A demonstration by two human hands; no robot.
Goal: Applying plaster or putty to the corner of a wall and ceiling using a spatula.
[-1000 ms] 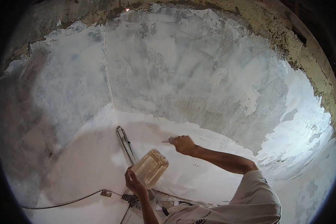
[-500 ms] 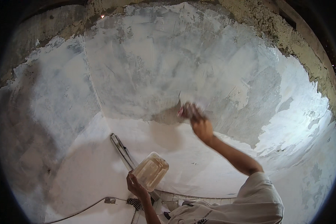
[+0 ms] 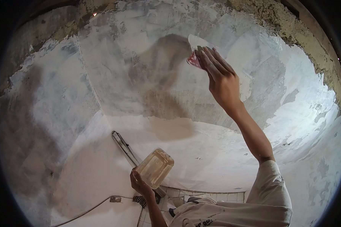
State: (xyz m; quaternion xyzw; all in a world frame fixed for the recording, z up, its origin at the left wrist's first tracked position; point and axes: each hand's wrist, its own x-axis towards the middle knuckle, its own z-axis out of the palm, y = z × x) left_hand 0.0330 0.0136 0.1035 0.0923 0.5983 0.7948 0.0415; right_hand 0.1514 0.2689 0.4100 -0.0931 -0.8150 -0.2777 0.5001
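My right hand point(image 3: 224, 81) is raised high against the wall, its fingers laid along a putty spreader point(image 3: 194, 59) with a pale blade and a pinkish-red part. The blade lies at the grey-and-white plastered wall point(image 3: 113, 64); part of it is hidden behind my fingers. Lower down, my left hand point(image 3: 141, 184) grips a see-through plastic tub point(image 3: 155, 168) by its near left side. The tub is tilted, and I cannot make out how much is in it.
A long metal bar point(image 3: 123, 146) slants behind the tub. At lower left a dark cable point(image 3: 91, 210) runs to a small box point(image 3: 116, 199), near a striped coil point(image 3: 139, 200). Pale tiles point(image 3: 231, 196) show below. Rough, bare masonry point(image 3: 269, 15) borders the plaster above.
My right hand has swept the spreader up the wall and slightly right, from the lower edge of the grey patch. My left hand still holds the tub, in nearly the same place.
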